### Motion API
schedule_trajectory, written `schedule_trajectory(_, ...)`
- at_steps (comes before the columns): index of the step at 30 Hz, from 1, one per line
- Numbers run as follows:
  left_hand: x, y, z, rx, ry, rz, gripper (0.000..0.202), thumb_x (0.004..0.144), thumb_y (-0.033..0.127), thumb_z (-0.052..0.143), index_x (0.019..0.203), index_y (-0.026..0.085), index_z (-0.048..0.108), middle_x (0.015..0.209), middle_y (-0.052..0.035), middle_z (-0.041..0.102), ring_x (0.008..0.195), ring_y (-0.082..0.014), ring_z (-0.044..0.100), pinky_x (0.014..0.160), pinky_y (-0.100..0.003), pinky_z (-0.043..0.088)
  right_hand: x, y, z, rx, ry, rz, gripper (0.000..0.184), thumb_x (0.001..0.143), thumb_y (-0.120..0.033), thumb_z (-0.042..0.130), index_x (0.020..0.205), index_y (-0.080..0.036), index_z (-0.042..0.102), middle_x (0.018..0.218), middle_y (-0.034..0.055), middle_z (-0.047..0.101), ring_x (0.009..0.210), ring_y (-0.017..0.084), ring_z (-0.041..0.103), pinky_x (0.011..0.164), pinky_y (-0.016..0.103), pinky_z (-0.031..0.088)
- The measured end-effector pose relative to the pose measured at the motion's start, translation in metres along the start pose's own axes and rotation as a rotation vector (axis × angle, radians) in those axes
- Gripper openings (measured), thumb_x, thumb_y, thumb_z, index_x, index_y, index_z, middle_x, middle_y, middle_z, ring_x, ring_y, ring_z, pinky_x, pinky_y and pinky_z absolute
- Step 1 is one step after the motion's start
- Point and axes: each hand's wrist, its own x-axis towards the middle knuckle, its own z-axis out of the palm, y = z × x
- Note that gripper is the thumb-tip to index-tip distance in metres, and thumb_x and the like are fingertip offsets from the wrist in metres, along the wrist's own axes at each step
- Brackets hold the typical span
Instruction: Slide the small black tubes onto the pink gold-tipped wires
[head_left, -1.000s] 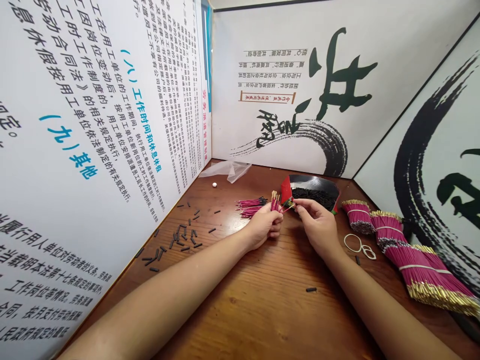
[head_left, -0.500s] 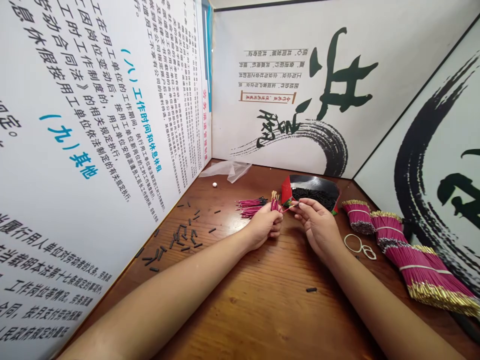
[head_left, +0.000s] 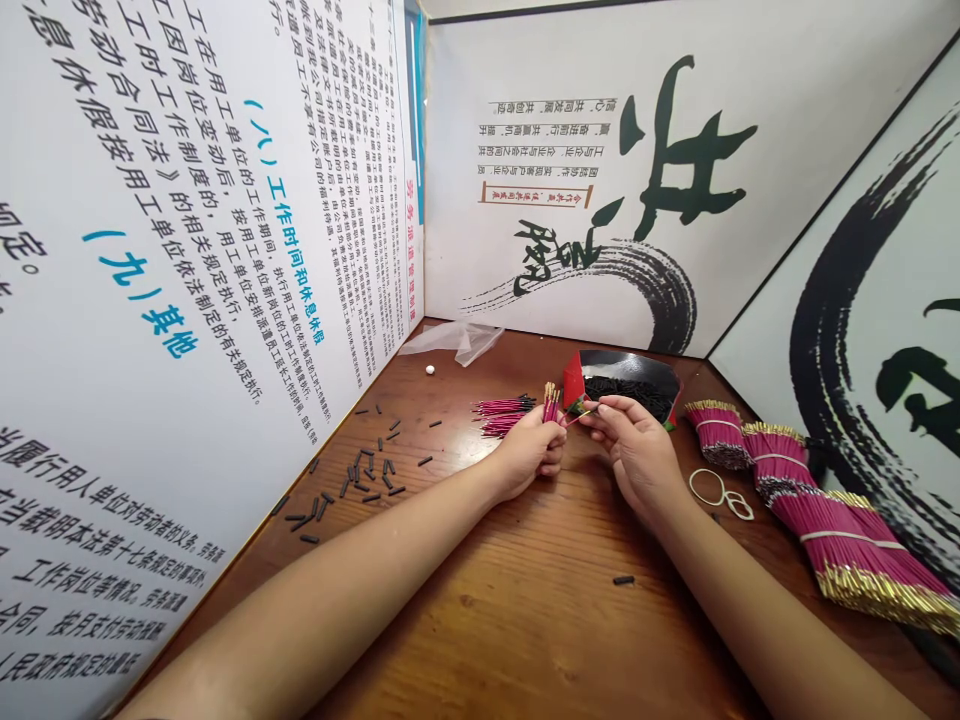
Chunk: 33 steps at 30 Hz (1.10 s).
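Observation:
My left hand (head_left: 529, 450) is closed around a small bunch of magenta wires (head_left: 551, 403) whose gold-coloured metal ends point up. From that hand a single wire reaches across to my right hand (head_left: 637, 450), which pinches a small black sleeve (head_left: 592, 408) at the wire's end. Whether the sleeve is over the metal tip is too small to tell. Just behind my left hand lies a pile of magenta wires (head_left: 499, 415) with black ends. Beyond my right hand stands a red and black box (head_left: 573, 380) holding many black sleeves (head_left: 626, 392).
Loose black sleeves (head_left: 365, 470) lie scattered on the left of the wooden table (head_left: 480, 620); one sleeve (head_left: 623, 580) is near the front. To the right are banded wire bundles (head_left: 847, 540) and pale rubber bands (head_left: 707, 487). A plastic bag (head_left: 457, 340) rests against the back panel.
My right hand has shifted very slightly at the wire's end. My left hand and the things on the table look the same.

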Motion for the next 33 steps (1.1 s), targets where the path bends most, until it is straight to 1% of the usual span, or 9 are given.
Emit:
schedule_trajectory(3,0.000,0.000,0.000,0.000,0.000,-0.002,0.020,0.070,0.015,0.051,0.083,0.022,0.038,0.059,0.0095,0.031,0.041,-0.0032,0.019,0.042,-0.019,0.014,-0.001,0.000,0.001,-0.042,-0.008,-0.028,0.030,0.065,-0.037,0.079,0.084,-0.021,0.063,0.092,0.0052,0.075,0.074,0.017,0.070,0.059,0.026,0.051)
schedule_trajectory(8,0.000,0.000,0.001,0.018,0.007,-0.006,0.021,0.069,0.014,0.051,0.083,0.022,0.037,0.059,0.0097,0.030,0.040,-0.0033,0.019,0.042,-0.019,0.014,-0.002,-0.001,0.001,-0.049,-0.017,-0.049,0.030,0.067,-0.039,0.078,0.086,-0.022,0.062,0.091,0.0048,0.075,0.074,0.016,0.070,0.060,0.026,0.051)
schedule_trajectory(12,-0.001,0.000,0.001,0.016,0.014,0.005,0.021,0.070,0.017,0.052,0.084,0.022,0.038,0.060,0.0097,0.031,0.041,-0.0031,0.019,0.042,-0.018,0.015,-0.003,0.000,0.001,-0.117,-0.042,-0.083,0.031,0.070,-0.043,0.076,0.087,-0.022,0.061,0.090,0.0049,0.074,0.073,0.017,0.069,0.061,0.028,0.051)
schedule_trajectory(18,-0.001,0.001,0.001,0.011,0.015,0.002,0.020,0.071,0.017,0.052,0.086,0.022,0.039,0.060,0.0097,0.031,0.041,-0.0033,0.019,0.042,-0.018,0.015,-0.007,0.002,0.005,-0.201,-0.093,-0.144,0.035,0.069,-0.045,0.078,0.090,-0.021,0.062,0.083,0.0039,0.073,0.078,0.019,0.070,0.071,0.032,0.053)
schedule_trajectory(22,0.000,0.001,0.001,0.010,0.010,-0.010,0.019,0.072,0.016,0.050,0.086,0.022,0.039,0.060,0.0093,0.032,0.042,-0.0034,0.020,0.043,-0.019,0.015,-0.012,0.003,0.010,-0.221,-0.078,-0.158,0.039,0.068,-0.042,0.079,0.095,-0.022,0.060,0.080,0.0027,0.072,0.079,0.020,0.070,0.079,0.036,0.054)
schedule_trajectory(26,-0.003,0.002,0.003,0.044,0.000,-0.015,0.020,0.073,0.016,0.051,0.087,0.022,0.038,0.061,0.0092,0.032,0.043,-0.0036,0.021,0.044,-0.018,0.016,-0.018,0.007,0.014,-0.237,-0.053,-0.189,0.043,0.070,-0.041,0.078,0.102,-0.022,0.058,0.080,0.0023,0.072,0.078,0.020,0.070,0.079,0.037,0.055)
schedule_trajectory(29,-0.006,0.004,0.006,0.070,-0.005,-0.035,0.020,0.074,0.016,0.051,0.089,0.022,0.039,0.061,0.0097,0.030,0.043,-0.0034,0.020,0.045,-0.018,0.015,-0.020,0.009,0.016,-0.231,-0.036,-0.210,0.043,0.069,-0.041,0.079,0.101,-0.022,0.057,0.080,0.0024,0.072,0.077,0.020,0.069,0.077,0.037,0.055)
schedule_trajectory(33,-0.007,0.005,0.007,0.085,-0.003,-0.045,0.019,0.077,0.017,0.050,0.090,0.023,0.038,0.061,0.0098,0.030,0.043,-0.0035,0.020,0.044,-0.018,0.015,-0.020,0.009,0.016,-0.222,-0.034,-0.219,0.038,0.069,-0.041,0.079,0.095,-0.022,0.058,0.079,0.0028,0.072,0.078,0.020,0.069,0.078,0.037,0.055)
